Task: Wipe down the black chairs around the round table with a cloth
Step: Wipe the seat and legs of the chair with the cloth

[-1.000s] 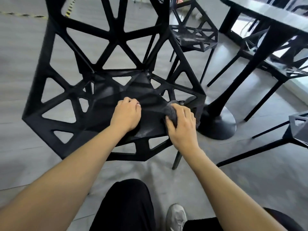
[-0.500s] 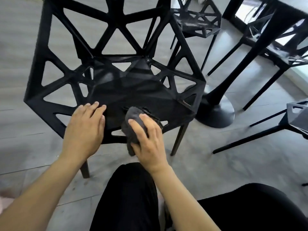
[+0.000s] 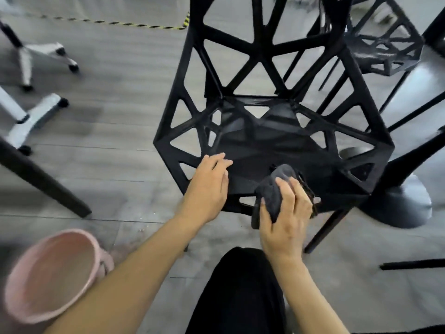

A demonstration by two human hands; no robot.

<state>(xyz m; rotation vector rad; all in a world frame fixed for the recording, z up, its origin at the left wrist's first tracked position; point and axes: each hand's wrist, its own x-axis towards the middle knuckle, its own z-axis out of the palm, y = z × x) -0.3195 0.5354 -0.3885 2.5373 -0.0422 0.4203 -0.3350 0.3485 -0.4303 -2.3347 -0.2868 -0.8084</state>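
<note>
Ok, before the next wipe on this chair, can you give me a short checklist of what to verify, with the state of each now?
1. Cloth held firmly: ok. The right hand grips the dark grey cloth, thumb and fingers around it.
2. Cloth on the chair: ok. It lies at the front edge of the black chair seat.
3. Chair steadied: ok. The left hand rests flat on the front left of the seat.
4. Seat already clean: cannot tell, the surface is dark and blurred.
5. Bucket near: ok. The pink bucket stands on the floor at the person's left.
6. Water in the bucket: cannot tell.
</note>
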